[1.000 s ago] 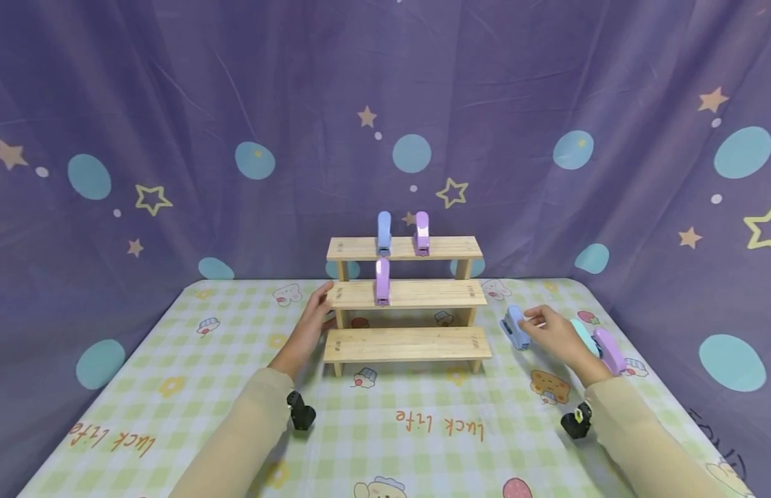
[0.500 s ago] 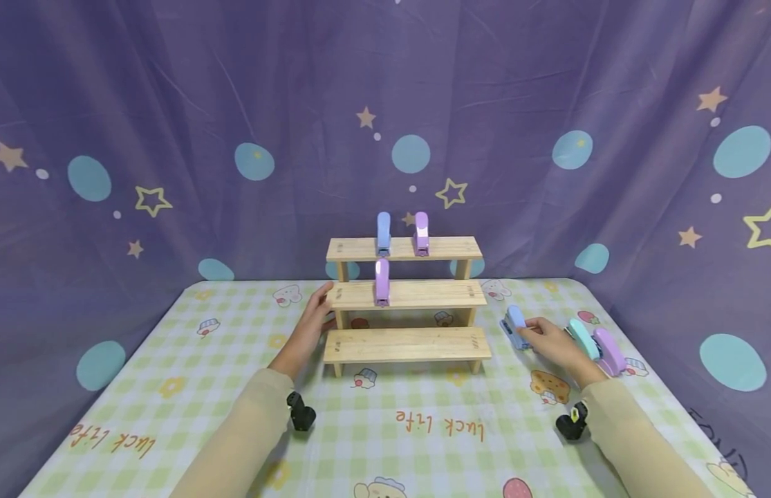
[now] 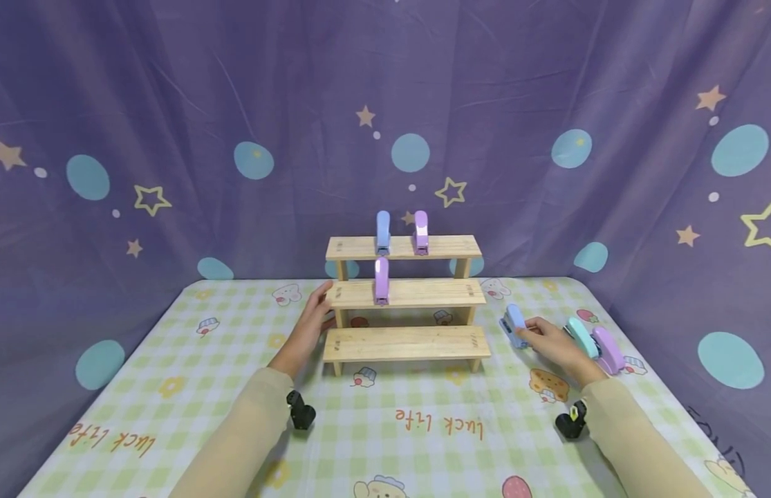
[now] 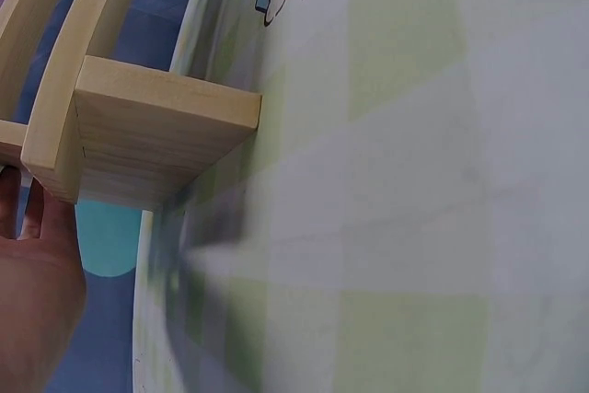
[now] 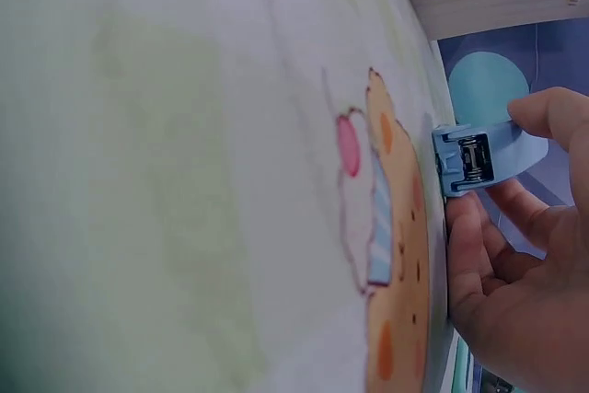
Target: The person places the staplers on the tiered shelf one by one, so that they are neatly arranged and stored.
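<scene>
My right hand (image 3: 550,344) pinches a light blue stapler (image 3: 514,325) on the cloth right of the shelf. In the right wrist view, the thumb is on one side of that stapler (image 5: 474,158) and the fingers on the other. My left hand (image 3: 307,328) rests at the left end of the three-tier wooden shelf (image 3: 435,294), fingers fairly straight, near the middle board. In the left wrist view its fingertips are partly hidden behind the shelf wood. A purple stapler (image 3: 382,282) stands on the middle tier. On the top tier are a blue stapler (image 3: 383,234) and another purple stapler (image 3: 421,234).
A mint-green stapler (image 3: 582,337) and a purple stapler (image 3: 608,351) lie side by side just beyond the right wrist. A green checked cloth (image 3: 422,456) with cartoon prints covers the table. Behind it hangs a purple curtain (image 3: 335,90).
My right hand has moved slightly left and closed its fingers on the blue stapler, leaving more of the mint-green stapler visible. The left hand and the shelf have stayed in place.
</scene>
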Motion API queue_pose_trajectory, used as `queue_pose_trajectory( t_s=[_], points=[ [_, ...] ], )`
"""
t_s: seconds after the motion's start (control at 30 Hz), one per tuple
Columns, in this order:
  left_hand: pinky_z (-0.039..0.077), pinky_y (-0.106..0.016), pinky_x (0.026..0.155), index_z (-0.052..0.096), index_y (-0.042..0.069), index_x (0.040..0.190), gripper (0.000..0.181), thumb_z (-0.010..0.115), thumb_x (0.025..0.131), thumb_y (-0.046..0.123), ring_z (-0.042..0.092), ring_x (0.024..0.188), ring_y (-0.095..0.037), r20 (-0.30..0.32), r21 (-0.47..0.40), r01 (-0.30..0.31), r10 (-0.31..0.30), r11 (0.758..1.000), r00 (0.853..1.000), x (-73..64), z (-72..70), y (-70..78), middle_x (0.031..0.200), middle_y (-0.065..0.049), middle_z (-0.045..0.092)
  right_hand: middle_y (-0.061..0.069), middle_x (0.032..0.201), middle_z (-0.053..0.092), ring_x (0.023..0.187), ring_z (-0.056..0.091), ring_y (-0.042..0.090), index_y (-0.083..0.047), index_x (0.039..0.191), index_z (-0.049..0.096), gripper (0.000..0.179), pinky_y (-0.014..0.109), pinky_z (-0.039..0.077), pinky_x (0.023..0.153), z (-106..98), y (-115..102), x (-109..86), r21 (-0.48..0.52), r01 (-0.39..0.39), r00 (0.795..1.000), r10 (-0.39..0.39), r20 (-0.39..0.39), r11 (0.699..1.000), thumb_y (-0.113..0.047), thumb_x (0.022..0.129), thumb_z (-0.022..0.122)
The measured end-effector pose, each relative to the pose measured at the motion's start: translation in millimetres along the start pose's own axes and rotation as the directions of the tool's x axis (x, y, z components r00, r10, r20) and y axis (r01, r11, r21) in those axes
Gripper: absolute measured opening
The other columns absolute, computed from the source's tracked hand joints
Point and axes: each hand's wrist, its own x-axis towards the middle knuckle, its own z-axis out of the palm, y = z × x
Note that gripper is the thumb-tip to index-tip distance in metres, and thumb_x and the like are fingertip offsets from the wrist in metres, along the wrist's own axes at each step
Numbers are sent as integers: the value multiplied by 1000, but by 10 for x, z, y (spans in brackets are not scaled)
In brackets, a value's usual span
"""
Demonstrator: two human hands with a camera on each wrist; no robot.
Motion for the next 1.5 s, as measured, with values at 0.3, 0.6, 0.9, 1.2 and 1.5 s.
queue_pose_trajectory(
  t_s=[0.3, 0.6, 0.9, 1.2, 1.5],
  points=[
    [21, -53, 120, 12, 20, 162, 54, 29, 112, 28, 19, 149, -33, 0, 4, -13, 13, 1000, 1000, 60, -30, -108, 165, -12, 11, 26, 132, 55, 121, 52, 40, -1, 129, 51, 54, 53, 45, 99, 33, 18, -6, 23, 43, 999, -42, -13, 999, -46, 100, 58],
    [25, -53, 118, 17, 25, 161, 54, 33, 110, 38, 25, 146, -31, -48, 30, -41, 42, 999, 998, 170, -60, -317, 163, -8, 19, 25, 131, 55, 120, 52, 40, -2, 124, 51, 50, 51, 45, 97, 16, 3, -23, 48, 55, 998, -55, -4, 997, -46, 100, 59],
    [26, -53, 118, 19, 26, 161, 53, 33, 111, 36, 25, 146, -29, -49, 29, -47, 48, 998, 998, 157, -46, -305, 163, -7, 19, 20, 125, 57, 111, 55, 35, -6, 120, 54, 47, 44, 48, 88, -19, -26, -43, 2, 63, 998, -63, -12, 998, -48, 98, 61],
    [22, -54, 119, 14, 20, 162, 53, 30, 111, 25, 21, 148, -32, -16, 6, -6, 6, 1000, 1000, 81, -28, -114, 164, -12, 14, 18, 120, 57, 94, 61, 26, -3, 120, 53, 47, 34, 52, 79, -56, -33, -42, 35, 84, 996, -83, -26, 996, -44, 99, 62],
    [23, -54, 119, 14, 22, 162, 54, 31, 111, 29, 22, 148, -31, -20, 14, -14, 14, 1000, 1000, 112, -41, -182, 164, -11, 15, 19, 117, 61, 104, 58, 31, -2, 119, 55, 46, 34, 50, 79, -157, -179, -113, -2, 119, 986, -119, -115, 993, -43, 99, 61]
  ],
)
